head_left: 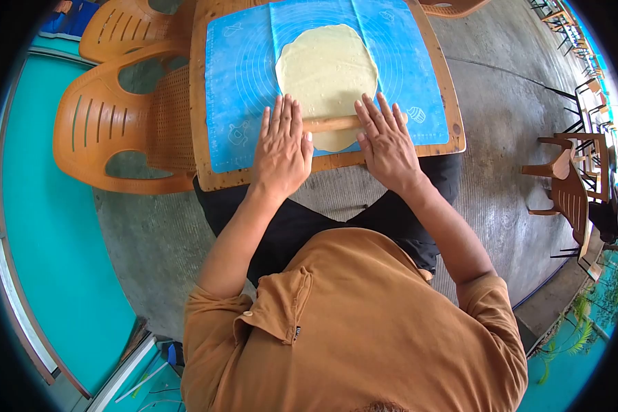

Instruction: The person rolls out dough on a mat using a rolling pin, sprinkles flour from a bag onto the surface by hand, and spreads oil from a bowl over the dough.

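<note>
A rolling pin (332, 123) lies crosswise over the near part of a flattened sheet of pale dough (328, 72). The dough is roughly oval, and a small part of it shows on my side of the pin. My left hand (282, 147) rests flat over the pin's left end, fingers stretched forward. Over the right end lies my right hand (389, 141), palm down with its fingers extended and slightly spread. Both palms hide the pin's ends. Under the dough is a blue silicone mat (237, 75) printed with white circles and small drawings.
The mat covers most of a wooden table (200, 117), whose near edge is just below my wrists. Orange plastic chairs (110, 127) stand at the table's left. Farther right, more chairs (570, 196) and tables line the concrete floor (491, 130).
</note>
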Tool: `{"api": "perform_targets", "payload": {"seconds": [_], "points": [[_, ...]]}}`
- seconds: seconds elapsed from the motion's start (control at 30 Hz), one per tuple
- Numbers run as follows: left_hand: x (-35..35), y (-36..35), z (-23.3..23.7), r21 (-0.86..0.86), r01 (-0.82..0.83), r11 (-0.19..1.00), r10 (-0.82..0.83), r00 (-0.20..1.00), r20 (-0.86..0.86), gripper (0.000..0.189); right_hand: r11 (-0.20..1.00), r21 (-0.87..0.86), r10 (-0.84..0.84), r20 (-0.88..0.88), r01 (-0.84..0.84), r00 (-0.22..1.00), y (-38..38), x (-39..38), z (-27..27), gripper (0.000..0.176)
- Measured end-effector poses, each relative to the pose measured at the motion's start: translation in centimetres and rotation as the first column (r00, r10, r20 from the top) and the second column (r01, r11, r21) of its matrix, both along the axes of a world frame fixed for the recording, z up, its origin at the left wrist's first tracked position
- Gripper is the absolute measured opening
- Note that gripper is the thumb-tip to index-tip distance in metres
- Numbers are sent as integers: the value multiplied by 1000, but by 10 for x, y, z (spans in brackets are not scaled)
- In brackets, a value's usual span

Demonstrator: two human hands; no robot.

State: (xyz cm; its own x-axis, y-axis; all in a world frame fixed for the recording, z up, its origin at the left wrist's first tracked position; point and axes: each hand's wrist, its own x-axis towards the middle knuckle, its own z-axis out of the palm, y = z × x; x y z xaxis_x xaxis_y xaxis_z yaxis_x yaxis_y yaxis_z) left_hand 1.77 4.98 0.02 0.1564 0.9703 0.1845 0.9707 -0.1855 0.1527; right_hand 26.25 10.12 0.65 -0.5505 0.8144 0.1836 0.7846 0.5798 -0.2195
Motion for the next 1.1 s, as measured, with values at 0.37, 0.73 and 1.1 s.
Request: {"api": "perform_targets", "payload": {"seconds": [0.37, 0.73, 1.1], "points": [[16, -51, 13, -73, 30, 997, -29, 999, 13, 66, 999, -50, 9, -16, -9, 1000, -45, 18, 2, 60], [19, -77, 17, -103, 49, 993, -46, 999, 28, 69, 1000, -16, -9, 6, 9, 1000, -65, 27, -3, 56], [18, -85, 25, -62, 80, 995, -77, 996, 44, 62, 996, 78, -24, -100, 32, 995, -49, 22, 1, 50]]}}
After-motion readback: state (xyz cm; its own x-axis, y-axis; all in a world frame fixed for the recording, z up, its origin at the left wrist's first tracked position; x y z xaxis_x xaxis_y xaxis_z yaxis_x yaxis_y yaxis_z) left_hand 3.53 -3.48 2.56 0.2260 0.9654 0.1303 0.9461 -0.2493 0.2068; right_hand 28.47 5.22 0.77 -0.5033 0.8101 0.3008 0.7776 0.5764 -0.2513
